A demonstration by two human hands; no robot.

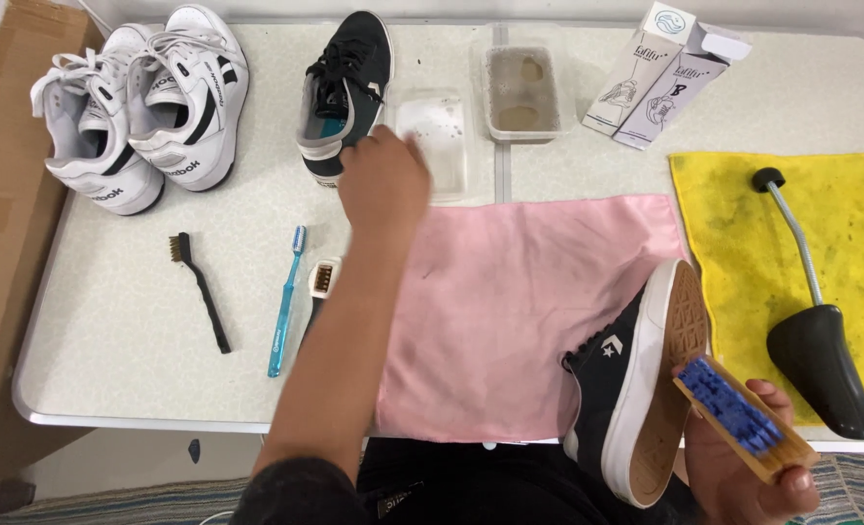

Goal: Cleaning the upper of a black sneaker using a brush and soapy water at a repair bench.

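My right hand (743,476) grips a wooden brush with blue bristles (738,408), bristles up, next to the tan sole of a black high-top sneaker (612,379). That sneaker lies on its side at the table's front edge, partly on a pink cloth (510,301). My left hand (383,185) is stretched forward and blurred, between the heel of a second black sneaker (349,83) and a clear plastic tub (442,136). Its fingers are hidden behind the back of the hand.
A pair of white sneakers (140,97) stands far left. A black wire brush (199,292), a blue toothbrush (284,301) and a small brush (321,282) lie on the white table (121,331). A tub of murky water (521,92), two white boxes (660,73), and a black shoe tree (821,360) on a yellow cloth (743,224) are also there.
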